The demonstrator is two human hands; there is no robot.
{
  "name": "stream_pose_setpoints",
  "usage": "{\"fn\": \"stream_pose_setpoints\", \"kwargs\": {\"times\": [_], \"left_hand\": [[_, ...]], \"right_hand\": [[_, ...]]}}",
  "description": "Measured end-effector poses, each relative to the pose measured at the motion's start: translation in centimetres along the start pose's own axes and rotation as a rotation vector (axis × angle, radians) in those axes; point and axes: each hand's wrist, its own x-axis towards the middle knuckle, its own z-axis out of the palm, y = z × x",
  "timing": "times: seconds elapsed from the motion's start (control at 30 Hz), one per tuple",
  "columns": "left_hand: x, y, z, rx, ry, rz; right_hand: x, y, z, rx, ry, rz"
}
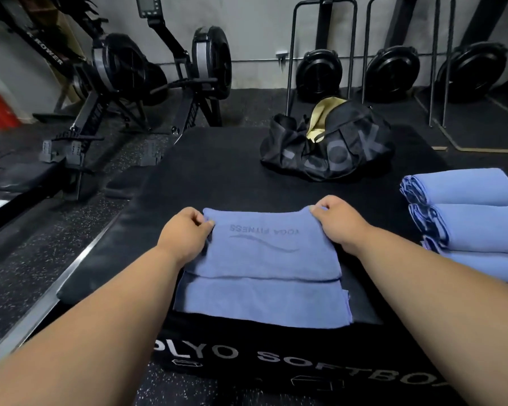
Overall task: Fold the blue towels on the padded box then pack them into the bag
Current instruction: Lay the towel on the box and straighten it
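The big black padded box has white letters on its front side, and its near edge runs just under a soft blue towel that lies close to that edge, in the middle. The towel's near part hangs a little over the front edge. There is a wide bare stretch of black top between the towel and the black cloth bag, which sits at the far side with its mouth open and a pale yellow lining showing. On the right, close to the box's right edge, three folded blue towels lie in a row, near the flat towel but not touching it. The flat towel is folded over once, so a top layer with upside-down dark letters and a wavy line lies on a longer bottom layer. The left hand pinches the top layer's far left corner with curled fingers. The right hand pinches the far right corner the same way. Black rowing machines stand on the floor past the left edge.
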Motion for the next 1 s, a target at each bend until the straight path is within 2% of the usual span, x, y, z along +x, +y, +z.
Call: {"fn": "stream_pose_setpoints", "kwargs": {"times": [0.1, 0.23, 0.37, 0.43, 0.57, 0.7, 0.77, 0.9, 1.0], "left_hand": [[0.8, 1.2, -0.4, -0.168, 0.038, 0.013], [0.1, 6.7, -5.6, -0.443, 0.169, 0.133], [-5.1, 8.4, -11.1, -0.584, 0.154, 0.203], [-8.4, 7.1, -11.6, -0.596, 0.105, 0.177], [-14.4, 2.1, -8.8, -0.542, 0.05, 0.007], [-18.0, -2.1, -5.9, -0.415, -0.023, -0.167], [-18.6, -2.4, -5.6, -0.361, -0.016, -0.179], [-17.4, -1.1, -6.3, -0.303, 0.087, -0.087], [-14.9, -0.3, -5.8, -0.317, 0.085, -0.061]], "right_hand": [[0.9, -1.7, -0.4, 0.15, 0.038, -0.016], [-0.3, -8.0, -4.1, 0.367, 0.204, -0.152], [-5.8, -11.2, -8.0, 0.414, 0.254, -0.297], [-9.3, -10.3, -8.1, 0.413, 0.204, -0.282], [-15.7, -4.7, -5.2, 0.202, 0.069, -0.14], [-20.1, -0.7, -3.6, 0.204, -0.09, 0.074], [-20.7, -0.2, -3.5, 0.189, -0.054, 0.075], [-18.4, -0.5, -3.8, 0.105, 0.039, -0.048], [-15.5, -1.1, -2.9, 0.144, 0.054, -0.022]]}}
